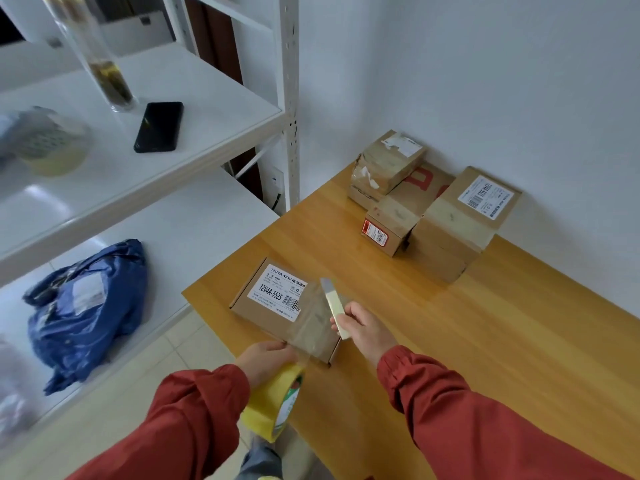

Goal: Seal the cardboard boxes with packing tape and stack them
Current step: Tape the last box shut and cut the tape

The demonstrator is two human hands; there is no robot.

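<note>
Clear tape (311, 323) stretches over the flat box (256, 306).

Rust-red long sleeves (450, 403) with gathered elastic cuffs on both arms; grey trousers (260, 460) below.

On the table (450, 341) a flat box (263, 306) lies near the left front corner; at the far edge, by the wall, a small box (388, 164) sits on a wide box (401, 209), with a tall box (460, 220) just beside on the right; the left grip (266, 358) holds a tape roll (273, 403) before the flat box; the right grip (367, 327) holds a cutter (334, 310) over its right end; left of the table, a phone (159, 126) and a bottle (104, 64) stand on the upper shelf (214, 109), a bag (90, 306) on the lower shelf (194, 220).
</note>
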